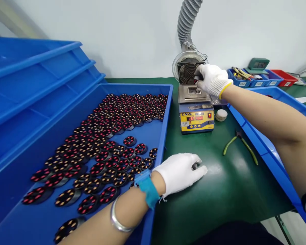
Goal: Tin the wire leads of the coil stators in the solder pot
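My left hand (180,173), in a white glove, rests on the green mat beside the big blue tray (165,115); its fingers are curled round a small dark part I can barely see. My right hand (212,79), also gloved, reaches over the solder pot (196,109) and pinches a small dark part with red windings just above the pot's metal top. The tray holds several round black stator coils (112,143) with red and copper windings, laid in rows.
A grey fume hose and round fan guard (187,71) stand behind the pot. Green-handled pliers (241,146) and a small white tin (221,115) lie on the mat. A second blue tray (270,149) runs along the right. Stacked blue trays (35,75) sit far left; small bins at back right.
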`<state>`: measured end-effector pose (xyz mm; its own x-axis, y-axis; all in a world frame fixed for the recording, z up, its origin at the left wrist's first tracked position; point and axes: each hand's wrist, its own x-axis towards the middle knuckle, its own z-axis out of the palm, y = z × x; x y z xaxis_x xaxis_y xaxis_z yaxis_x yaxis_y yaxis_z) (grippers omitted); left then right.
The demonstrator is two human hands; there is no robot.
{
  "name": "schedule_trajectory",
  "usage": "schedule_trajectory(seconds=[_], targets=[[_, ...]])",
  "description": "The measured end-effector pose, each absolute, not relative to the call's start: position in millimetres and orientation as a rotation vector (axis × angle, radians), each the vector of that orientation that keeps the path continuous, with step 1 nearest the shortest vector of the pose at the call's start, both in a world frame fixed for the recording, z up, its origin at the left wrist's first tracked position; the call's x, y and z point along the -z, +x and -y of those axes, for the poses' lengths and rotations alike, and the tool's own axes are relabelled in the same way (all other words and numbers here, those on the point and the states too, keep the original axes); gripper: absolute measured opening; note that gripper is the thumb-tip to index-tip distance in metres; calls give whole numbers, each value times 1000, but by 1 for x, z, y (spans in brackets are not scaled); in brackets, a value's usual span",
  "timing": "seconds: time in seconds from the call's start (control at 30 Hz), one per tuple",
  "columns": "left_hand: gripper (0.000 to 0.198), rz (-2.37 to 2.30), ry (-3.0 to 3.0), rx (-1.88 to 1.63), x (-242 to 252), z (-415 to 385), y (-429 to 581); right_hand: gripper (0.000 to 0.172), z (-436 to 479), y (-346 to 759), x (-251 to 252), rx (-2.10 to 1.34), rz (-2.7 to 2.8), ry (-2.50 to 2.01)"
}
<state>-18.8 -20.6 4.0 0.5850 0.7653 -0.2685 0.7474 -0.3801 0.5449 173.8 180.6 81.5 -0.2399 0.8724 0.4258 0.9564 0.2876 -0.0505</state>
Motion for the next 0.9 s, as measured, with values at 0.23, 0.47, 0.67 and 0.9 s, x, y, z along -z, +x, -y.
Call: schedule_trajectory(seconds=[0.23, 0.47, 0.67, 0.9], targets=[[45, -1162, 2155, -140, -1, 22, -21, 36, -193, 154, -77, 400, 2370, -1771], [45, -1148, 2150, -165, 0, 23, -22, 37, -194, 153, -74, 434, 2396, -1784], [45, -1195, 1959, -371, -3, 20, -20, 34, -187, 149, -84, 372, 2299, -1799], [57, -1113, 1228, -968, -13, 10, -20, 35, -124, 136, -87, -160, 2097, -1592]])
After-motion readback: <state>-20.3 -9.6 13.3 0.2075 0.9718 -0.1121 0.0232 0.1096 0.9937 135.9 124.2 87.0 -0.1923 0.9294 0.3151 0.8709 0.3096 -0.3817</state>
